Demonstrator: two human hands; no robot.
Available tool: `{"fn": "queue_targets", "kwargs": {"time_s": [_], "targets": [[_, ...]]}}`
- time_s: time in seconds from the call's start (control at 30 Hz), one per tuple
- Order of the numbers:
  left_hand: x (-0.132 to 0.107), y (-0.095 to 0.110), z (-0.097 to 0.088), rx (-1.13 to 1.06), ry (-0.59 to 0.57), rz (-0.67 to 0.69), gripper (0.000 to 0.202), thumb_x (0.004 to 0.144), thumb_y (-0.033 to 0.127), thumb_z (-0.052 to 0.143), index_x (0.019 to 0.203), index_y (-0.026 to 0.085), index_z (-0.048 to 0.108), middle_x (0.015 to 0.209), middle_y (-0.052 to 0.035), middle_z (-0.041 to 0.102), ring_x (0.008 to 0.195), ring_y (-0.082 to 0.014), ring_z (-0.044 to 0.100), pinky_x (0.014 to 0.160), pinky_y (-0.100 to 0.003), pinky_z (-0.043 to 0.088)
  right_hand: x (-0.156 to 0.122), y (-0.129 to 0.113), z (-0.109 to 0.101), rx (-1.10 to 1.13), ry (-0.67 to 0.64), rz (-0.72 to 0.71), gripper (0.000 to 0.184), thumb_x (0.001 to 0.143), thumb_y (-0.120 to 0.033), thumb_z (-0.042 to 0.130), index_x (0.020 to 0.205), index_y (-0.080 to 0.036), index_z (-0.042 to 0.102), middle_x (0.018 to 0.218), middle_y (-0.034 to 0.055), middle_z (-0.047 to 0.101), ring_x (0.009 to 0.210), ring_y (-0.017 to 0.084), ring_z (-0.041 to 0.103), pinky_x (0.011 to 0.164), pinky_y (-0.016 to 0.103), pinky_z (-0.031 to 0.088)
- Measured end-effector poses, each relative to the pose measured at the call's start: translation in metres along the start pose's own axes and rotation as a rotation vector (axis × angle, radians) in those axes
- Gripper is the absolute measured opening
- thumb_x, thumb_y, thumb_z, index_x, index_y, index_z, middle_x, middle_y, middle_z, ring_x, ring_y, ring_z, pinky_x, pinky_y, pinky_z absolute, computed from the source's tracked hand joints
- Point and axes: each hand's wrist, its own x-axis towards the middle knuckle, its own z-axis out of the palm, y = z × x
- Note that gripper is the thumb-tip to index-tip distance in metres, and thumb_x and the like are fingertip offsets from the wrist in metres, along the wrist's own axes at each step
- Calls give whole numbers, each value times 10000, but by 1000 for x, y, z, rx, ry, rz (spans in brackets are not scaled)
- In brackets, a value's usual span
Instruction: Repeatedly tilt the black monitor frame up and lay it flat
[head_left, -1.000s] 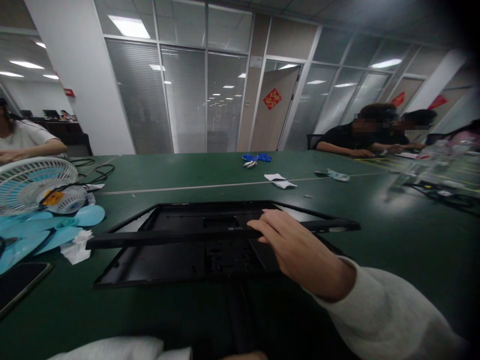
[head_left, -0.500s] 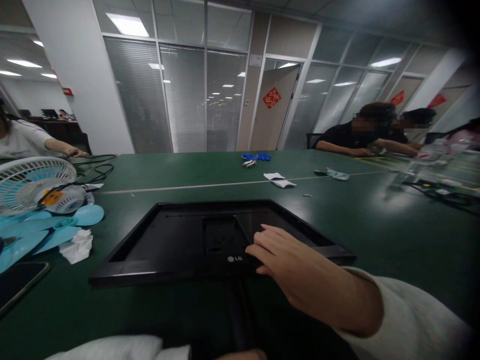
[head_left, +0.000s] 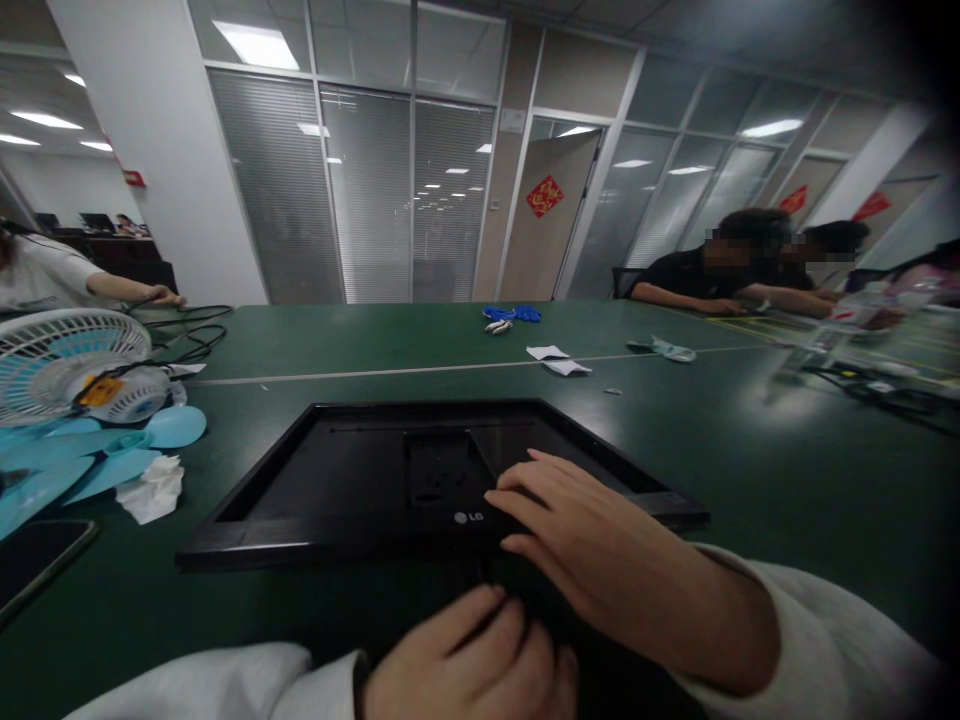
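A black LG monitor bezel (head_left: 315, 540) lies flat on the green table (head_left: 750, 470), over the dark shell of the monitor. My right hand (head_left: 592, 550) rests on the bezel's near edge just right of the logo, with its fingers stretched out and pressing down. At the bottom of the view, my left hand (head_left: 472, 655) sits against the dark part below the bezel's near edge. Its fingers are curled and held together, and what lies under them is hidden. Both of my sleeves are white.
A white and blue fan (head_left: 67, 370) with loose blue blades (head_left: 112, 455), a crumpled tissue (head_left: 154, 488) and a phone (head_left: 37, 560) lie at the left. Blue gloves (head_left: 514, 314) and paper scraps (head_left: 555, 358) lie farther off. Other people sit at the far right and far left.
The bezel, raised at its near edge a second ago, now lies flat on the shell. My right hand went down with it. My left hand has come into view at the bottom.
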Motion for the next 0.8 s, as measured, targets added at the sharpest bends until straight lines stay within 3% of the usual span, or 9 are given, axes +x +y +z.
{"fn": "queue_targets", "kwargs": {"time_s": [0.1, 0.2, 0.3, 0.43, 0.53, 0.63, 0.7, 0.8], "targets": [[14, -23, -21, 84, -221, -148, 367, 933, 237, 373, 1206, 106, 580, 1201, -57, 618, 1123, -209, 534, 1040, -358, 346, 3, -9, 15, 19, 72, -46, 434, 903, -215, 393, 1318, -98, 439, 1318, 116, 503, 1197, 244, 458, 1022, 463, 402], [14, -37, -26, 215, -380, -278, 448, 930, 252, 341, 1309, 58, 479, 1353, -132, 502, 1233, -274, 466, 1065, -412, 314, 6, -17, 36, 79, 88, -51, 413, 909, -208, 365, 1296, -99, 458, 1336, 122, 494, 1218, 238, 454, 1029, 439, 407], [2, -38, -13, 281, -466, -356, 458, 951, 260, 312, 1327, 37, 445, 1328, -171, 518, 1185, -277, 521, 1015, -418, 375, 7, -21, 52, 114, 144, -1, 423, 889, -179, 363, 1284, -71, 469, 1279, 143, 539, 1185, 235, 493, 1023, 418, 423], [-5, -37, -4, 246, -494, -316, 474, 970, 281, 280, 1343, 19, 410, 1327, -197, 510, 1152, -275, 552, 975, -415, 423, 5, -20, 52, 128, 178, 15, 442, 881, -185, 376, 1293, -57, 473, 1288, 148, 540, 1202, 229, 491, 1024, 398, 433], [3, -46, -16, 182, -560, -362, 491, 985, 348, 255, 1369, 75, 391, 1339, -147, 515, 1152, -245, 556, 966, -390, 449, 3, -15, 40, 145, 133, 21, 458, 916, -256, 378, 1333, -77, 443, 1336, 112, 513, 1235, 197, 468, 1041, 368, 425], [12, -65, -37, 210, -664, -528, 544, 983, 460, 217, 1303, 108, 481, 1204, -118, 621, 1067, -234, 607, 915, -388, 491, -1, 0, 28, 106, 103, 97, 518, 943, -346, 358, 1404, -109, 355, 1393, 80, 458, 1266, 183, 438, 1048, 377, 421], [15, -79, -48, 270, -804, -658, 614, 962, 545, 207, 1192, 112, 576, 1115, -131, 658, 1011, -258, 631, 876, -415, 508, -5, 13, 26, 49, 93, 177, 552, 948, -384, 344, 1431, -119, 309, 1407, 81, 439, 1271, 197, 433, 1048, 407, 419], [12, -93, -54, 290, -971, -738, 725, 933, 621, 147, 1130, 120, 632, 1082, -145, 670, 992, -288, 642, 864, -450, 508, -11, 28, 34, 7, 49, 255, 545, 958, -406, 305, 1424, -126, 333, 1397, 86, 450, 1264, 222, 443, 1040, 446, 422]]}}
